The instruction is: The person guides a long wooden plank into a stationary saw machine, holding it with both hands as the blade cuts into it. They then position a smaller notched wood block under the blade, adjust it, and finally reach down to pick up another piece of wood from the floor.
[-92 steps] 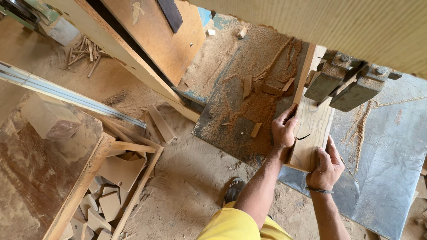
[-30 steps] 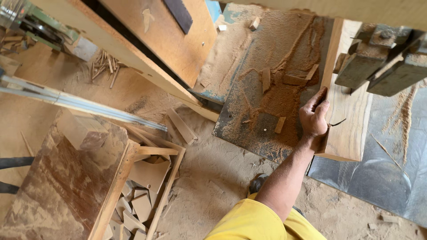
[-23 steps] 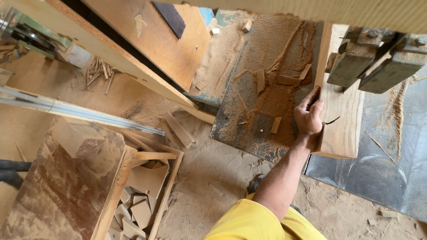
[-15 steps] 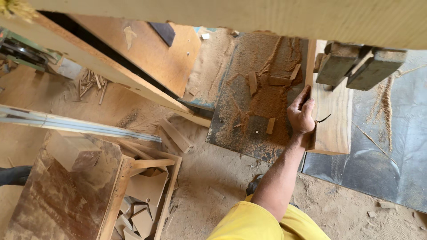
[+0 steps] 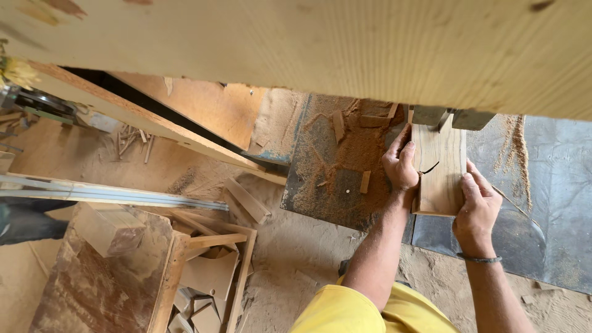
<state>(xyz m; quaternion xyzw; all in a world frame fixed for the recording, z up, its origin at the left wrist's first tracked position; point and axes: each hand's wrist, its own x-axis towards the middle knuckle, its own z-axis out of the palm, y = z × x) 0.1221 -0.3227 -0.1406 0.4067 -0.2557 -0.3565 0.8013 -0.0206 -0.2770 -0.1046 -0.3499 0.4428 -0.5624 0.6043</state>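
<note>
The wooden board lies flat on the dark, sawdust-covered machine table, its far end tucked under the grey guide blocks just below the big pale beam that fills the top of our view. We hold it from both sides — our left hand clasps its left edge with the thumb on top, and our right hand rests its fingers on the near right corner, so both hands are closed on the board, one to each side. To do this well, we judge that we should keep the board pressed flat and square, push evenly from both sides, and keep our fingertips back from the blocks, since the cutting part is hidden from us. The board itself is a short pale plank with lengthwise grain, and a dark curved line — a crack or a pencil mark, we cannot tell which — runs in from its left edge. Small offcuts lie in the sawdust just beside it.
</note>
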